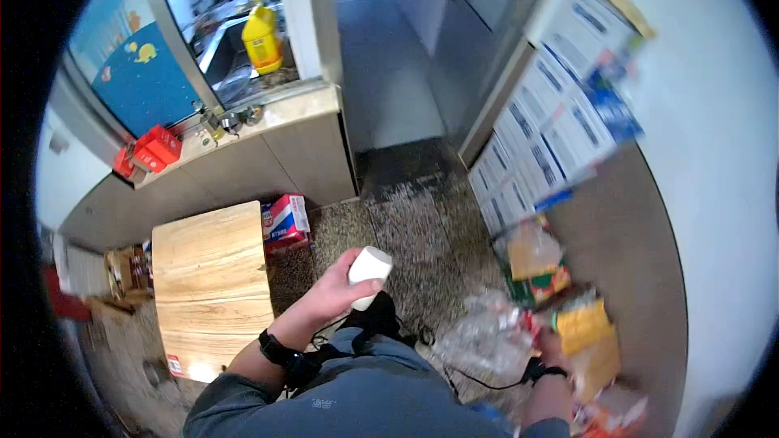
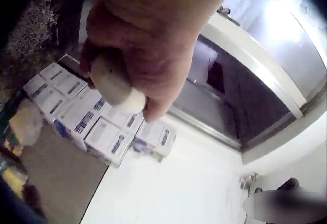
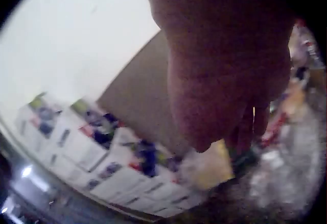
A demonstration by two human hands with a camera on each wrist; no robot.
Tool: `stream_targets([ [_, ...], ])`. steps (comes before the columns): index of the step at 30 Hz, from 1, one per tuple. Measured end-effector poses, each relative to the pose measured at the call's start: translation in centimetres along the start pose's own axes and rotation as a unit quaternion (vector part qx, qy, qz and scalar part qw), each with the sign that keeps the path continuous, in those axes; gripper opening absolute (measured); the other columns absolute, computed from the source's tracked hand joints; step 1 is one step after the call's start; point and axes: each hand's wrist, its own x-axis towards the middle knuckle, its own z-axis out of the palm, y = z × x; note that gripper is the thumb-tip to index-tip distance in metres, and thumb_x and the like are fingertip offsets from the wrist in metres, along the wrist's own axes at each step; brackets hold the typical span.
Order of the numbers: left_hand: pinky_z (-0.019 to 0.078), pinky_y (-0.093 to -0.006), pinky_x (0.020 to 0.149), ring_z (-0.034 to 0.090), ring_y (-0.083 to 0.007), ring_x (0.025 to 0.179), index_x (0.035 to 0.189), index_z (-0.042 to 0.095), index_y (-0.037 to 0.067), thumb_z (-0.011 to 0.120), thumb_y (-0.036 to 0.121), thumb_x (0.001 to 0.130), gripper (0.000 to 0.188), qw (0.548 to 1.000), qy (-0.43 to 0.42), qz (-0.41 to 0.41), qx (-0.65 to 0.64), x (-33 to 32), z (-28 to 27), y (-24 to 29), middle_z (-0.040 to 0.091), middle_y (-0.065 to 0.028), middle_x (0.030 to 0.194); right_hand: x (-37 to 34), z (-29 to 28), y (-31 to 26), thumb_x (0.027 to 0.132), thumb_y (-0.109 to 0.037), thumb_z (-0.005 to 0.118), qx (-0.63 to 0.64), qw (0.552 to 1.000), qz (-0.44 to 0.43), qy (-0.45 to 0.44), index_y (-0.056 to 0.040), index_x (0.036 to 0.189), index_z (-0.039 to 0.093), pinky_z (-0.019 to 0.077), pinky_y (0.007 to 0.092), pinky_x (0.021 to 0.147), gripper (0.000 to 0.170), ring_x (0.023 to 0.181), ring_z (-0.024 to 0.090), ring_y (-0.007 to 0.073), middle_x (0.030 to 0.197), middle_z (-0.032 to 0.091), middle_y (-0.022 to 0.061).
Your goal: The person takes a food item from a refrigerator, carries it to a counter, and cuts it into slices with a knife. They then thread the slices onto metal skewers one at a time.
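My left hand [image 1: 334, 290] grips a plain white bottle-like container [image 1: 372, 269] in front of my body, with the thumb across its near side. From the left wrist view, one rounded end of the white container [image 2: 113, 81] shows between the fingers. Lower right in the head view, my right hand [image 1: 555, 349] reaches down among packages, beside a clear plastic bag [image 1: 487, 339] and yellow packages [image 1: 586, 326]. Its fingers [image 3: 244, 134] point downward in the right wrist view, with gaps between them and no held thing showing.
White boxes [image 1: 531, 126] are stacked along the right wall. A wooden table [image 1: 213, 284] stands at left, with a red and blue carton [image 1: 286, 223] beside it. On the far counter stands a yellow jug [image 1: 261, 40]; red boxes [image 1: 158, 148] sit on the ledge.
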Motion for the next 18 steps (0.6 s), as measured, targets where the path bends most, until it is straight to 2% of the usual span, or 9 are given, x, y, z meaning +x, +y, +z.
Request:
stream_targets([
  [1,0.0478,-0.0319,0.088,0.057,-0.0166,0.102,0.133,0.038,-0.003,0.075,0.022,0.082,0.068,0.999,0.042,0.009,0.005,2.7,-1.0,0.8,0.058,-0.0102,0.113,14.2,1.2,2.1,0.09,-0.031,0.054,-0.012,0.939,-0.323,0.115,-0.0084,0.089,0.061,0.0468,0.038,0.058,0.024,0.066,0.06,0.022,0.074,0.061,0.0073],
  [3,0.0505,-0.0305,0.082,0.058,-0.0163,0.098,0.131,0.038,-0.003,0.075,0.023,0.082,0.067,0.995,0.099,0.014,-0.007,9.1,-2.6,1.0,0.059,-0.0104,0.111,15.5,-5.3,-19.7,0.091,-0.029,0.056,0.289,0.941,-0.173,0.005,-0.0078,0.088,0.059,0.0458,0.0356,0.057,0.021,0.064,0.056,0.0177,0.073,0.059,0.0039],
  [6,0.0514,-0.0317,0.081,0.059,-0.0181,0.098,0.132,0.038,-0.004,0.077,0.027,0.081,0.071,0.996,0.091,-0.023,-0.014,19.2,-3.5,6.3,0.06,-0.0118,0.11,14.9,-8.5,-41.9,0.091,-0.023,0.058,0.26,0.927,-0.265,-0.05,-0.0034,0.086,0.059,0.0462,0.0346,0.06,0.02,0.069,0.057,0.0165,0.073,0.058,0.0064],
  [8,0.0516,-0.0332,0.081,0.06,-0.0199,0.099,0.133,0.037,-0.004,0.077,0.033,0.079,0.077,0.995,0.091,0.034,0.018,28.3,-5.4,7.3,0.06,-0.0144,0.112,26.5,-2.0,-46.3,0.092,-0.021,0.057,0.156,0.923,-0.35,0.033,-0.0033,0.087,0.06,0.0494,0.0384,0.068,0.019,0.07,0.062,0.0251,0.076,0.063,0.0116],
  [9,0.0514,-0.0338,0.082,0.06,-0.0208,0.1,0.134,0.037,-0.003,0.077,0.036,0.079,0.08,0.995,0.087,0.045,0.009,31.5,-4.9,8.6,0.06,-0.0153,0.113,25.4,-1.4,-50.2,0.093,-0.023,0.057,0.109,0.913,-0.378,-0.102,-0.0042,0.092,0.062,0.0499,0.0392,0.077,0.02,0.083,0.065,0.0301,0.09,0.067,0.0171],
  [10,0.0504,-0.0345,0.085,0.06,-0.0222,0.102,0.135,0.036,-0.003,0.077,0.04,0.078,0.081,0.997,0.077,0.019,0.023,34.4,-4.9,10.9,0.06,-0.0161,0.113,25.3,-0.4,-53.6,0.089,-0.017,0.059,-0.056,0.897,-0.417,-0.133,0.0025,0.111,0.06,0.049,0.0299,0.069,0.03,0.077,0.062,0.0172,0.086,0.067,0.0103],
  [12,0.0479,-0.0366,0.089,0.059,-0.0261,0.106,0.138,0.035,0.0,0.075,0.046,0.078,0.085,0.993,0.053,0.03,0.097,40.1,-6.0,16.0,0.058,-0.0182,0.116,23.8,-0.5,-60.6,0.09,-0.023,0.062,-0.069,0.912,-0.285,-0.287,0.0039,0.119,0.057,0.0504,0.0315,0.074,0.04,0.085,0.065,0.0201,0.097,0.068,0.0129],
  [15,0.0472,-0.0378,0.091,0.057,-0.029,0.112,0.138,0.034,-0.001,0.075,0.045,0.078,0.087,0.979,0.046,0.072,0.184,48.2,-8.4,20.9,0.056,-0.0202,0.123,29.4,0.6,-67.3,0.09,-0.026,0.063,0.12,0.918,-0.187,-0.327,0.0022,0.117,0.058,0.0501,0.0321,0.072,0.039,0.084,0.065,0.0187,0.092,0.068,0.0106],
  [18,0.0469,-0.0369,0.093,0.056,-0.0293,0.113,0.141,0.03,-0.004,0.076,0.042,0.079,0.09,0.978,0.057,0.056,0.193,57.6,-11.8,24.7,0.055,-0.0215,0.124,38.7,2.6,-74.2,0.091,-0.027,0.061,0.119,0.911,-0.214,-0.331,0.0017,0.112,0.058,0.0508,0.0325,0.068,0.036,0.083,0.065,0.0196,0.094,0.067,0.0106],
])
